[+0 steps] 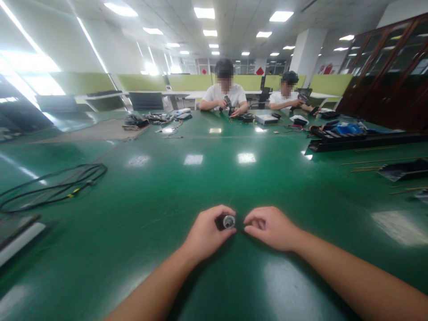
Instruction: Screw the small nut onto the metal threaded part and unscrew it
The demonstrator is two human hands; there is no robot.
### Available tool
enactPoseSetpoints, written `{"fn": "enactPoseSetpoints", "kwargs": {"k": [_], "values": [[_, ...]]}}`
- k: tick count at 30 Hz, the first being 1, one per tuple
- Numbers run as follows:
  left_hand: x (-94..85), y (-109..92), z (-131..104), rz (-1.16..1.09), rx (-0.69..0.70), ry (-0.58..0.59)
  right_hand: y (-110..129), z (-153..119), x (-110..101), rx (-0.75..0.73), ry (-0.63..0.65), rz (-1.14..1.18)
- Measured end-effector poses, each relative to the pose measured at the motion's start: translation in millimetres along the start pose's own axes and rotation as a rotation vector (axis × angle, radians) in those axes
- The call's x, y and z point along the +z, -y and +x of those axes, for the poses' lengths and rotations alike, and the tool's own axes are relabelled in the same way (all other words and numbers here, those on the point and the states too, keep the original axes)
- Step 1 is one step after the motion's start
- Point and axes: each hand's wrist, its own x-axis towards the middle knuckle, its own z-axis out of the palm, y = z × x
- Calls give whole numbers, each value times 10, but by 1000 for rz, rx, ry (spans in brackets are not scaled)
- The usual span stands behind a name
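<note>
Near the middle of the green table (160, 187), my left hand (209, 229) grips a small round metallic part (229, 221) between thumb and fingers, its circular end facing up. Just to the right is my right hand (272, 227), its fingers curled and the thumb and index tips a little apart. Nothing shows between those fingertips. A narrow gap separates the right hand from the round part.
Looped black cable (80, 178) lies at left, above a flat white-edged object (23, 236). Across the table two people (224, 96) handle tools. Black trays (361, 140) and thin rods (371, 168) are at right, small parts (163, 117) at back left.
</note>
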Motion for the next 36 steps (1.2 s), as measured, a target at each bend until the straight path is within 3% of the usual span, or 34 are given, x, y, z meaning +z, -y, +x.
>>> {"fn": "enactPoseSetpoints", "kwargs": {"k": [27, 36], "values": [[-17, -23, 6, 9, 25, 4, 19, 6, -3, -2, 5, -6], [-19, -49, 1, -50, -41, 37, 38, -2, -26, -17, 4, -21]]}}
